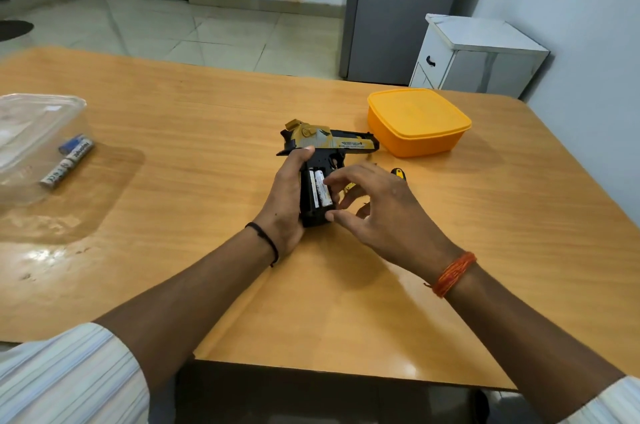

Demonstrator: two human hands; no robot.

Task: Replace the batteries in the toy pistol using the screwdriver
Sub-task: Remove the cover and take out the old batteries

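the toy pistol (322, 160) is held on the wooden table (207, 105), its grip clasped by the left hand (285, 202). two white batteries (319, 188) sit in the open compartment, touched by the right hand (377, 205), fingers spread. the screwdriver (398, 173) lies just beyond.

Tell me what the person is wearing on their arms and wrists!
The left wrist has a thin black thread band. The right wrist has a thick orange thread band. Both arms are bare to pushed-up white sleeves with thin pale stripes.
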